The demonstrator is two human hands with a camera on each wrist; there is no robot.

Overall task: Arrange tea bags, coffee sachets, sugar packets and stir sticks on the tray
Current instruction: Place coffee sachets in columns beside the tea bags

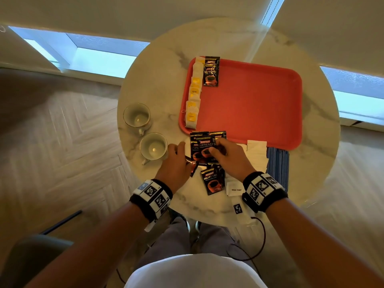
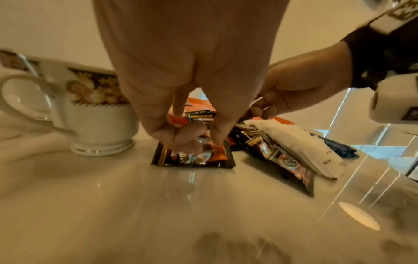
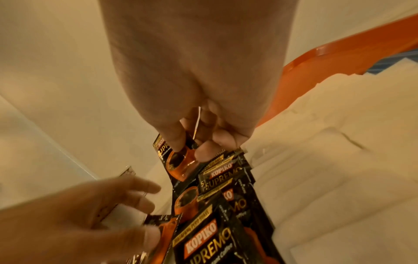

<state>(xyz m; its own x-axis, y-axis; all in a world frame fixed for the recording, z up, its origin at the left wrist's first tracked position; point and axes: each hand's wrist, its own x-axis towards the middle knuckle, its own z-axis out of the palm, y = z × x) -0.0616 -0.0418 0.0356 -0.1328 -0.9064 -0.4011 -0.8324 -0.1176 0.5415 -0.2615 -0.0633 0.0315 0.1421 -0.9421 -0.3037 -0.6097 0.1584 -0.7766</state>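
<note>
A red tray [image 1: 259, 104] lies on the round marble table [image 1: 158, 65]. A row of tea bags [image 1: 194, 94] runs down its left side, with one coffee sachet [image 1: 211, 71] at the far end. Several black coffee sachets [image 1: 214, 181] lie in a loose pile by the tray's near edge. My right hand [image 1: 224, 154] pinches the top sachet [image 1: 204, 146] [image 3: 178, 160] between thumb and fingers. My left hand [image 1: 176, 161] [image 2: 203, 139] pinches another sachet [image 2: 192, 157] lying on the table. White sugar packets [image 1: 257, 152] and blue stir sticks [image 1: 277, 165] lie to the right.
Two white floral cups [image 1: 137, 117] [image 1: 153, 146] stand on the table left of the tray, the nearer one close to my left hand. Most of the tray's floor is bare. A cable hangs off my right wrist over the table's near edge.
</note>
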